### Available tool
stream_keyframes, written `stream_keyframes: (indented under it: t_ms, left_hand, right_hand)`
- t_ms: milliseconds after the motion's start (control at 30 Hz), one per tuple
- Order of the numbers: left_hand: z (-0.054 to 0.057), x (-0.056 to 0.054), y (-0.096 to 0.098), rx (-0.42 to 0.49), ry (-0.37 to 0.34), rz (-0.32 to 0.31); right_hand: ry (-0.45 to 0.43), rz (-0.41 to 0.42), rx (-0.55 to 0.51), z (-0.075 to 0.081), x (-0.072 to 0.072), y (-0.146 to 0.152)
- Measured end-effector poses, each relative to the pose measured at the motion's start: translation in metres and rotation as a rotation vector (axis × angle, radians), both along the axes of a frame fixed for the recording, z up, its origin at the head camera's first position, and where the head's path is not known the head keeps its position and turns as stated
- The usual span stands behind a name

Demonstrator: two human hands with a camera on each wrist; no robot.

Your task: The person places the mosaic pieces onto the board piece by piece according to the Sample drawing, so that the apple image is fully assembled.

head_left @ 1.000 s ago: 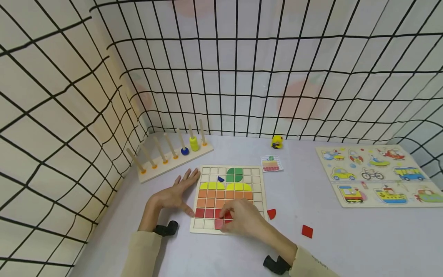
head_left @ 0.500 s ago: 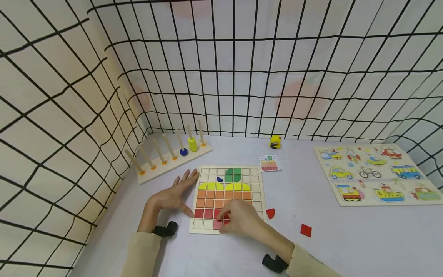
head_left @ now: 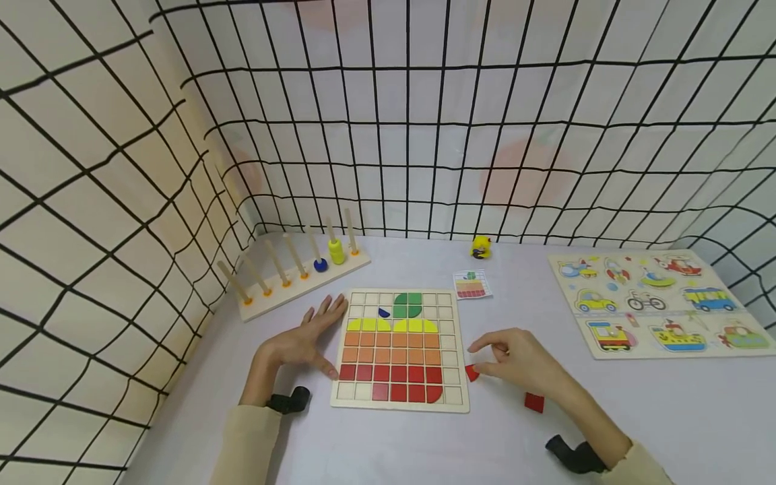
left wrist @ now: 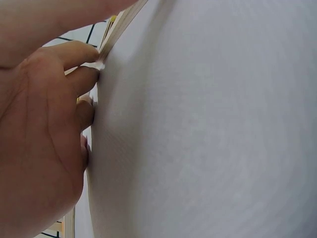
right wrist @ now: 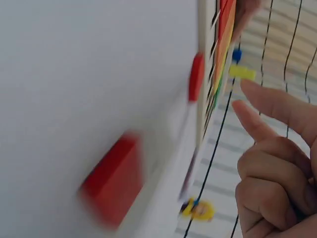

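Note:
A wooden grid board (head_left: 455, 387) bears green, yellow, orange and red tiles, plus a small blue piece (head_left: 384, 312) lying askew. Its left edge is touched by my left hand (head_left: 303, 340), fingers spread; in the left wrist view the palm (left wrist: 39, 139) stands beside the white tabletop. My right hand (head_left: 524, 360) hovers right of the board, thumb and index finger apart, other fingers curled in. Just by the thumb tip lies a red quarter-round tile (head_left: 471, 373). A red square tile (head_left: 534, 403) lies under the right wrist, blurred in the right wrist view.
A small picture card (head_left: 472, 285) lies beyond the board's right corner, with a yellow duck toy (head_left: 481, 247) behind it. A pegged stand (head_left: 285, 289) stands back left. A vehicle puzzle board (head_left: 661, 330) lies at right. Black netting (head_left: 412, 168) encloses the table.
My right hand has left the red tiles on the board and moved right, to beside the loose quarter-round tile. A red rounded tile now shows at the bottom row's end. The left hand stays put.

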State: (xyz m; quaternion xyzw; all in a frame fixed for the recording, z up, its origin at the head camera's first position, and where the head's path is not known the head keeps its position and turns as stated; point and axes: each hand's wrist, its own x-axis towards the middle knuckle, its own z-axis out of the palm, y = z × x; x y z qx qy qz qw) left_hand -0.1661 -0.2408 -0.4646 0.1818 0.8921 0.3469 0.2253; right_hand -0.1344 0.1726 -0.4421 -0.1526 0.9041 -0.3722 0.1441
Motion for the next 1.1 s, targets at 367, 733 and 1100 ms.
stream_keyframes:
  t_ms: [367, 733, 1100]
  left_hand:
    - [-0.003, -0.001, 0.001, -0.007, 0.011, -0.003]
    - [-0.007, 0.000, -0.001, -0.011, 0.004, 0.009]
    - [-0.005, -0.001, -0.002, -0.005, 0.010, 0.003]
  right_hand:
    - [-0.259, 0.111, -0.132, -0.024, 0.013, 0.100]
    - [-0.117, 0.088, -0.006, -0.027, 0.012, 0.088]
    - [-0.074, 0.106, -0.053, -0.002, 0.004, 0.033]
